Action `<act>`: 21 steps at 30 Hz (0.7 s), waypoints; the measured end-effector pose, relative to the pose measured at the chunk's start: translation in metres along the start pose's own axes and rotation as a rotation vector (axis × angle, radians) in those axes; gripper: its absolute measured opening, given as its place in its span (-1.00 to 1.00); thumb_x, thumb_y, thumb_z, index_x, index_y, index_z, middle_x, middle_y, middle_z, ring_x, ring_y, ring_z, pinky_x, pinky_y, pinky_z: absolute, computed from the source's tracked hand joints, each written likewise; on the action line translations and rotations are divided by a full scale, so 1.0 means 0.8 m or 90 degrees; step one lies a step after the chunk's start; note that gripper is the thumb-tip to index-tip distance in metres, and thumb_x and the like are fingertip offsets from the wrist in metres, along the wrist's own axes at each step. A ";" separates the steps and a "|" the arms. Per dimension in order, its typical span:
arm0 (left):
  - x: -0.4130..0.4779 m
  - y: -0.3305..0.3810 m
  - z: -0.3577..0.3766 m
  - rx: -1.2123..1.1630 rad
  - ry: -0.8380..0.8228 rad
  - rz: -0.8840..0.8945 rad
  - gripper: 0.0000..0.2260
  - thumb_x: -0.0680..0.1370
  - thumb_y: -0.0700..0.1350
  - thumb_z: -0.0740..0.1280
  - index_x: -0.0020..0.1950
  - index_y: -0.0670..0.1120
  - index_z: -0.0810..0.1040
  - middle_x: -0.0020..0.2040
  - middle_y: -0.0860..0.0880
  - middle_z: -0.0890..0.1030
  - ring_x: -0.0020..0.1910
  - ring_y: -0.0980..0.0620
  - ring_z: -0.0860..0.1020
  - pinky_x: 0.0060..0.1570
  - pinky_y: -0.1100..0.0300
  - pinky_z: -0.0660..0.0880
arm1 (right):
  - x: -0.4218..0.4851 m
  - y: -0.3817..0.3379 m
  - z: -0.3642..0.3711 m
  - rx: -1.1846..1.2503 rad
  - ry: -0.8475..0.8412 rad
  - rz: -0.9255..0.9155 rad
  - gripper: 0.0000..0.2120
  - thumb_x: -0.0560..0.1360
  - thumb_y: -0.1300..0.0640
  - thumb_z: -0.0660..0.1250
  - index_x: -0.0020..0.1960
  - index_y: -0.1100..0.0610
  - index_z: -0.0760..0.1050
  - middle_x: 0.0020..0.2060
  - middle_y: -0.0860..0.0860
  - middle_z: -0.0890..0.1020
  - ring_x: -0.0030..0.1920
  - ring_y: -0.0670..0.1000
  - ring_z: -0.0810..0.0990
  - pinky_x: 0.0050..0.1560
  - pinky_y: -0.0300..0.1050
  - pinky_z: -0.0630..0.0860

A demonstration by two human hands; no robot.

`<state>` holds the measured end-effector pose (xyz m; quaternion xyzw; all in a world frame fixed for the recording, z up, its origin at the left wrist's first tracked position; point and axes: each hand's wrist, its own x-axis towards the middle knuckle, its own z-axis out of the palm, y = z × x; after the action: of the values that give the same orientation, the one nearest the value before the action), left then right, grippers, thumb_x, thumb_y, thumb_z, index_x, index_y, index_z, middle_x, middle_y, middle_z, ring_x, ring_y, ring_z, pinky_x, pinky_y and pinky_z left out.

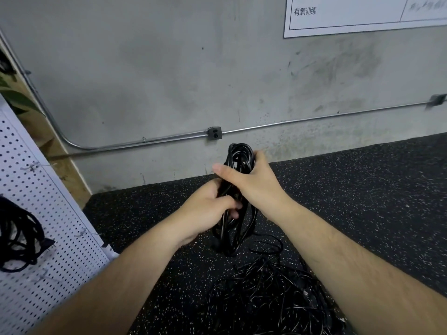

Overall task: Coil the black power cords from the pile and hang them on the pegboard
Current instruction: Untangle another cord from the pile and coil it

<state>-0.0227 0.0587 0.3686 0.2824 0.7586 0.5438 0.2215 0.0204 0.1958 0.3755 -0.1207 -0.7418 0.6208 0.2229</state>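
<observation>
We found one coiled cord [239, 153] held upright above the floor [362, 189], with both hands on it. The left hand [208, 209] had its fingers curled round the middle of the bundle. The right hand [251, 180], just above, wrapped the upper loops with its thumb laid across the front. The lower loops of the coiled cord hung free.

The pile [266, 293] of loose black cords lay on the floor below the coiled cord and nearer to us. We could not tell whether any strand joined the two.

The floor was black rubber matting with pale flecks. Behind the coiled cord stood a grey concrete wall [145, 68], stained and scuffed. A metal conduit [314, 119] ran along it, with a junction box [214, 133] just above the coil's top. Left of the coiled cord stood a white pegboard [48, 238], with a hung bundle [17, 238] of black cords on it. Above and right of the coiled cord, a white printed sheet [362, 13] was fixed to the wall.
</observation>
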 end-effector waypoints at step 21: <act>0.006 0.001 -0.046 -0.387 -0.058 0.000 -0.78 0.53 0.02 0.24 -0.08 -0.14 0.44 -0.33 0.00 0.24 -0.49 0.09 0.15 -0.44 0.20 0.16 | 0.010 0.018 -0.035 0.053 -0.220 0.020 -0.50 0.47 -0.06 0.44 0.32 0.12 0.44 0.11 0.17 0.65 0.04 0.12 0.72 -0.04 0.16 0.69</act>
<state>-0.0499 0.0362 0.3803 0.2269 0.5504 0.7328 0.3295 0.0253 0.2266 0.3668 -0.0148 -0.7406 0.6661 0.0870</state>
